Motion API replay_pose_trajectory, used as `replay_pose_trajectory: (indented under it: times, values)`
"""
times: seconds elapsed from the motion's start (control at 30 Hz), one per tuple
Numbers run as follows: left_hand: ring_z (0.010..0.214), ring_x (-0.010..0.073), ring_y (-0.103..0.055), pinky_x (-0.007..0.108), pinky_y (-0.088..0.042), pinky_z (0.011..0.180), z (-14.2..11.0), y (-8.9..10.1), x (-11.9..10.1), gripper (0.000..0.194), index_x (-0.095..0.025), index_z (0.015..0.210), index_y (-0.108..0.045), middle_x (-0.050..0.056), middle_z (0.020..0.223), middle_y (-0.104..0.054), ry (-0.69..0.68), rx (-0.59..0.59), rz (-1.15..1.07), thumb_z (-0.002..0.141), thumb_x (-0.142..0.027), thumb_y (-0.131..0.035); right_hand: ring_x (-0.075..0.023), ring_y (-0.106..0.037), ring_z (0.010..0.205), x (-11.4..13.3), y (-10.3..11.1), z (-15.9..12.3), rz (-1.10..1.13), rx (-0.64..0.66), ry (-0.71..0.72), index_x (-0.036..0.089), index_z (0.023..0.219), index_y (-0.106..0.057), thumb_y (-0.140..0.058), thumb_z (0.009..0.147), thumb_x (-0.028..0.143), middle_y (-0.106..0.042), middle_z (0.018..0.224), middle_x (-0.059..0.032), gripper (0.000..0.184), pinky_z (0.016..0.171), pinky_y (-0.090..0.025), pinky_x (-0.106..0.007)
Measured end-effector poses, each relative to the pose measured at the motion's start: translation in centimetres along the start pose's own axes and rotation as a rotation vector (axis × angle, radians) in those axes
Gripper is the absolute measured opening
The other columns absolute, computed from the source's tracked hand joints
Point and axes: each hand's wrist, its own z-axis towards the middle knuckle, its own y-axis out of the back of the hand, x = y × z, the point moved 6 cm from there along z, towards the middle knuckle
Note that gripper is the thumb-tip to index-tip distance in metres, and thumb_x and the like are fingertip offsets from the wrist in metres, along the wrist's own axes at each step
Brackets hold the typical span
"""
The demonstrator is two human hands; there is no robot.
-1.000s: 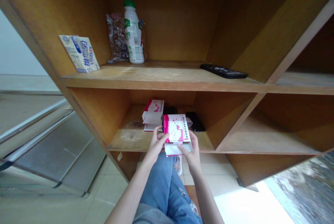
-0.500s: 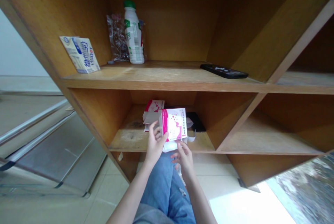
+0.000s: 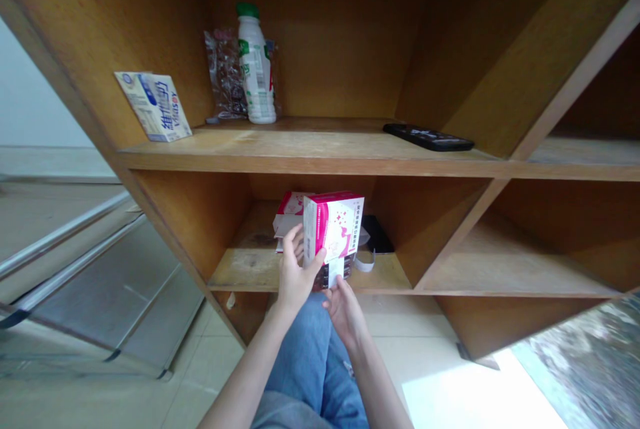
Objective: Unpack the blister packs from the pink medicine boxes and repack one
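Carton (image 3: 333, 227), pink and white, stands upright, gripped by the curled fingers of the left hand (image 3: 297, 272); the half-open right hand (image 3: 344, 315) lies just below the protruding blister pack (image 3: 327, 275).

the left hand (image 3: 297, 269) grips a pink-and-white carton (image 3: 333, 225) upright in front of the lower wooden shelf (image 3: 240, 275), with a blister pack (image 3: 324, 277) and a white leaflet (image 3: 336, 272) poking out of its bottom end. the right hand (image 3: 345, 315) sits open just below, near the pack. behind them lie a second pink carton (image 3: 291, 203) and a black phone (image 3: 377, 235). on the shelf above (image 3: 300, 149) stand a white bottle (image 3: 256, 69) and a vitasoy carton (image 3: 153, 107).
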Motion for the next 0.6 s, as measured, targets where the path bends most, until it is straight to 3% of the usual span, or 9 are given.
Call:
replay_pose_trajectory:
  times: [0.2,0.43,0.6]
  values:
    - [0.107,0.0222,-0.059,0.034,-0.048,0.089,1.3,0.6,-1.1,0.060,-0.024,0.124,-0.039,0.011,0.120,-0.057,-0.020,-0.007,-0.021,0.072,-0.035,-0.067,-0.0160,-0.062,0.057,0.0,-0.1,0.1,-0.027,0.027,0.021,0.017,0.101,-0.061,-0.072,0.068,0.036,-0.070,0.080,-0.0049,0.039,0.032,-0.042,-0.019]
    - [0.095,0.0187,-0.064,0.029,-0.051,0.081,1.9,1.4,-1.0,0.060,-0.023,0.121,-0.038,0.009,0.111,-0.060,0.007,-0.052,-0.082,0.071,-0.037,-0.068,-0.0176,-0.061,0.053,0.4,-0.6,-0.1,-0.023,0.081,0.027,0.016,0.101,-0.062,-0.071,0.065,0.037,-0.070,0.078,-0.0069,0.043,0.035,-0.041,-0.024]
    - [0.084,0.0184,-0.064,0.028,-0.051,0.072,5.1,2.3,-0.4,0.054,-0.019,0.111,-0.047,0.006,0.094,-0.065,0.127,-0.044,-0.105,0.066,-0.038,-0.070,-0.0199,-0.061,0.052,0.3,0.1,-0.6,-0.073,0.063,0.041,0.016,0.098,-0.064,-0.068,0.066,0.038,-0.071,0.076,-0.0070,0.039,0.038,-0.043,-0.028]
